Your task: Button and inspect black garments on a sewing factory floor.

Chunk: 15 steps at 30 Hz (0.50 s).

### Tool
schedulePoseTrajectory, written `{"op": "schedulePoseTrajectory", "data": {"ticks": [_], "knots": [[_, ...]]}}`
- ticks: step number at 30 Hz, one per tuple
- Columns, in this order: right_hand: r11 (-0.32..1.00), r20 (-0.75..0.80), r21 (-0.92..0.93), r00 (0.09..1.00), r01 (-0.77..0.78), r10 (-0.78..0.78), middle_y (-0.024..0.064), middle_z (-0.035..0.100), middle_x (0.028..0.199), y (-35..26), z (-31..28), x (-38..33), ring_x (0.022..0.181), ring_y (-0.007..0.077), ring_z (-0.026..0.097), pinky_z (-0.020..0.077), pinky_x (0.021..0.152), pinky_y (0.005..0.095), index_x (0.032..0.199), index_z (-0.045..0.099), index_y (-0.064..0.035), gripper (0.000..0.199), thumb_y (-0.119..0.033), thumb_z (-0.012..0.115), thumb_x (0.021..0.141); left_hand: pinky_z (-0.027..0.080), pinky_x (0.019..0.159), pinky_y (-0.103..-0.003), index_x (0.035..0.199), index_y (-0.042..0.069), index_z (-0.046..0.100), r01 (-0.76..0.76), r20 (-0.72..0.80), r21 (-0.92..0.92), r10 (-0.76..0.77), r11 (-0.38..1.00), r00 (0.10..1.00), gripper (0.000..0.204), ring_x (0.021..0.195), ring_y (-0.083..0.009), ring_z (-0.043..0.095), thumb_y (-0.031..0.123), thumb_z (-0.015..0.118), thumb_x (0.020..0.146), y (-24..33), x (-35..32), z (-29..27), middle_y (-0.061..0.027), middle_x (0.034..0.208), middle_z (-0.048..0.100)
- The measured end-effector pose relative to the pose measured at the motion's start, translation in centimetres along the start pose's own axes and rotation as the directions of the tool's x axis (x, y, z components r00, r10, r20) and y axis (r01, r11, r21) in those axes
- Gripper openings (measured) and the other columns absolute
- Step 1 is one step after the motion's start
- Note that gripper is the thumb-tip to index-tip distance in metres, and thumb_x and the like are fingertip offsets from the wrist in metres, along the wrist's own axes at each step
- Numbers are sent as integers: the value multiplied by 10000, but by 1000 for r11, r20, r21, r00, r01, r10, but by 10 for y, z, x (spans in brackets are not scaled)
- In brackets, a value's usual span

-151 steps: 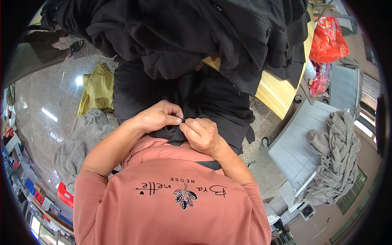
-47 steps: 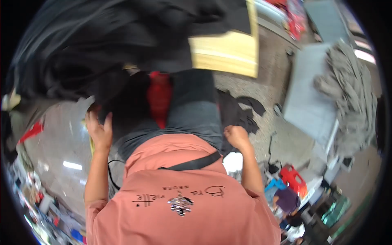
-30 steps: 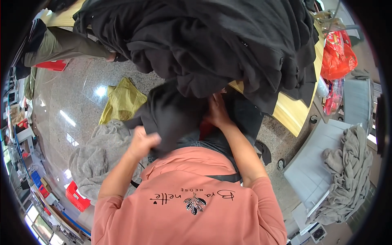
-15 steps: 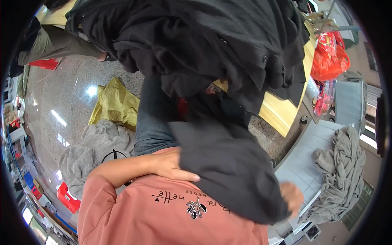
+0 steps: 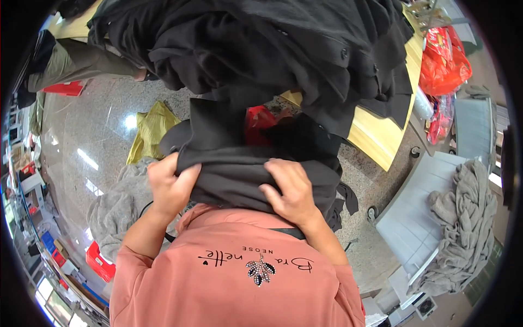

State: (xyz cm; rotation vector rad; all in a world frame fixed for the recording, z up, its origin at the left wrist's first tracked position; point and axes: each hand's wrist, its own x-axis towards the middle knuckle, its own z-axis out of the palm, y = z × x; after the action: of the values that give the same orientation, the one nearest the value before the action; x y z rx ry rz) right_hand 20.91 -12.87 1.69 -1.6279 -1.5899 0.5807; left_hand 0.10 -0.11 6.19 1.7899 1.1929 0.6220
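A black cloth garment (image 5: 234,177) lies bunched in folds across my lap. At its left end my left hand (image 5: 171,182) is closed, thumb and fingers pinching the fabric. My right hand (image 5: 292,191) grips the same garment nearer its right side, with curled fingers pressing into the folds. Beyond my knees a large heap of black garments (image 5: 245,54) covers most of the table and hangs over its near edge. Some of those garments show buttons. A red thing (image 5: 259,124) is partly visible between the heap and my lap.
The wooden table's corner (image 5: 376,144) juts out at right. Grey fabric (image 5: 466,229) is piled on a pale surface (image 5: 408,207) there, near a red plastic bag (image 5: 444,62). At left, a yellow sack (image 5: 152,131) and grey cloth (image 5: 122,201) lie low; another person's leg (image 5: 92,62) shows.
The black garment has come from my right side down across my lap. My right hand has moved inward with it, and my left hand has left my waist to grasp its left end.
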Motion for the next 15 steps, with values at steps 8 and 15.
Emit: {"op": "schedulePoseTrajectory", "data": {"ticks": [8,15], "knots": [[977,103,-66,975,203,-196,129,618,955,28,29,4,891,296,588,442,777,387,816,598,-24,159,16,632,666,439,609,-204,871,6,592,206,-11,-92,-208,974,978,114,677,-62,534,73,664,814,-73,-13,23,-9,776,586],[968,255,110,935,226,-247,89,602,959,8,39,16,755,242,590,495,636,339,899,610,-45,225,-19,632,677,451,587,-255,856,-6,590,-30,155,128,10,991,988,108,644,-136,559,45,655,786,-91,5,26,-72,754,597]]}}
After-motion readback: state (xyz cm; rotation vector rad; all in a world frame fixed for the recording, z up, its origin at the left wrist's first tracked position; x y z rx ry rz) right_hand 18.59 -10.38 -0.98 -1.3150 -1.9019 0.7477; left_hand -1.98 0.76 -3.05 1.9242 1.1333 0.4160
